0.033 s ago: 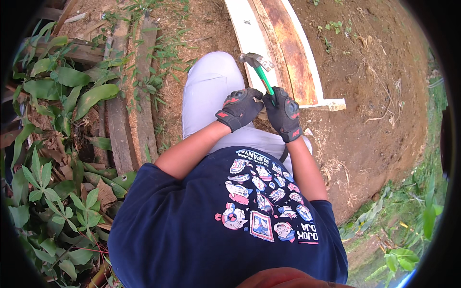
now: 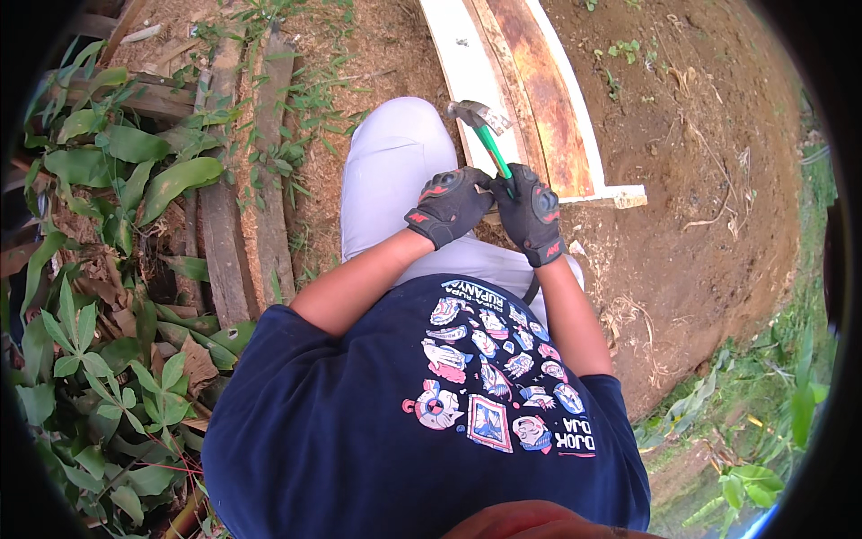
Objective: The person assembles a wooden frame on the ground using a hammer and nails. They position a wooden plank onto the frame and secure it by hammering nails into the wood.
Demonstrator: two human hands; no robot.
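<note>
My right hand [image 2: 530, 214], in a black glove with red trim, is closed around the green handle of a claw hammer [image 2: 491, 148]. The hammer's dark metal head points away from me, above the near end of a pale wooden plank frame [image 2: 485, 81]. Close beside it, my left hand [image 2: 452, 202], gloved the same way, has its fingers curled in, their tips near the right hand. Whatever those fingers may pinch is hidden.
The frame's end board [image 2: 624, 196] juts out to the right over brown soil [image 2: 682, 269]. My bent knee [image 2: 404, 135] lies left of the frame. Weathered planks [image 2: 229, 234] and leafy plants [image 2: 135, 162] line the left side; grass [image 2: 763, 395] grows at the lower right.
</note>
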